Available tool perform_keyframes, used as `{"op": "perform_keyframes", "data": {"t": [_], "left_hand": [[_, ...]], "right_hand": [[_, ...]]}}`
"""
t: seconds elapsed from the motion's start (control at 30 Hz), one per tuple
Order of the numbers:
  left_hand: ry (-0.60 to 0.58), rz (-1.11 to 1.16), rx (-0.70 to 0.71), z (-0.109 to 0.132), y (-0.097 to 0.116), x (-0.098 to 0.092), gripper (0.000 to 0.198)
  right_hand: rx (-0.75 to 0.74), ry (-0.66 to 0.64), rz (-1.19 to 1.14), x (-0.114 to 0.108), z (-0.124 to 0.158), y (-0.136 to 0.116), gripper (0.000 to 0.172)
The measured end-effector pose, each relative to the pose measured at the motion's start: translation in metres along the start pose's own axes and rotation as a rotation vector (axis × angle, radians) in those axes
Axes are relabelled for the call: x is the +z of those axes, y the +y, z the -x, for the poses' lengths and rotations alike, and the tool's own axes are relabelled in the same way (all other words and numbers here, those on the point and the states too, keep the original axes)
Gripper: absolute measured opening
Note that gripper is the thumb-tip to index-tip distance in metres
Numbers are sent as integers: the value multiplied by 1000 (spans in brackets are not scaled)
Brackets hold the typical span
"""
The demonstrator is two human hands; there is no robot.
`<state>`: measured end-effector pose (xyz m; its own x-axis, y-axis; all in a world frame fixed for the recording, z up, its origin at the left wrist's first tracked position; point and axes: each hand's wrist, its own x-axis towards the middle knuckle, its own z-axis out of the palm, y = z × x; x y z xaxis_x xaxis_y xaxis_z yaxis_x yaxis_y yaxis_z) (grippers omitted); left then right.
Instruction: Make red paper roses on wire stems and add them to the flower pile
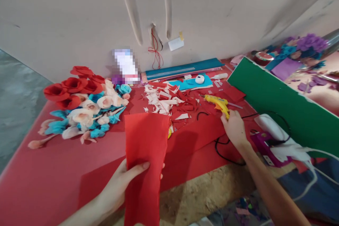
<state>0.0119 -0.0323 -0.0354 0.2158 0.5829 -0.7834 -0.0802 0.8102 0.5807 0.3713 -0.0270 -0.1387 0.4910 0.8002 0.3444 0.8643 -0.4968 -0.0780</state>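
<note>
My left hand (132,174) grips a strip of red crepe paper (146,141), thumb on its face and fingers behind. The strip stands out over the table's front edge. At the right, my right hand (235,129) has its fingers closed about the handle end of a yellow glue gun (216,102), which lies with its nozzle pointing left. Under and beside my hands a long sheet of red paper (196,137) is spread across the table. White and red paper scraps (166,100) are heaped beyond the strip.
Red, white and blue paper flowers (84,109) lie at the left. A phone (125,65) leans on the wall. A green board (286,106) slants along the right, beside a purple power socket box (270,152) with a white adapter and cables. Blue paper rolls (182,70) rest at the back.
</note>
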Motion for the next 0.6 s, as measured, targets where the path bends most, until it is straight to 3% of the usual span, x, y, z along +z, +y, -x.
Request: {"op": "perform_keyframes", "data": {"t": [0.23, 0.37, 0.5, 0.6], "left_hand": [[4, -14, -7, -1, -1, 1, 24], [64, 1, 10, 0, 0, 3, 17], [62, -5, -7, -2, -2, 1, 19], [44, -37, 5, -5, -5, -1, 24]], "right_hand": [[153, 76, 20, 3, -37, 12, 23], [158, 100, 15, 6, -51, 0, 34], [-18, 134, -11, -25, -20, -14, 36], [-111, 185, -26, -63, 17, 0, 26]]}}
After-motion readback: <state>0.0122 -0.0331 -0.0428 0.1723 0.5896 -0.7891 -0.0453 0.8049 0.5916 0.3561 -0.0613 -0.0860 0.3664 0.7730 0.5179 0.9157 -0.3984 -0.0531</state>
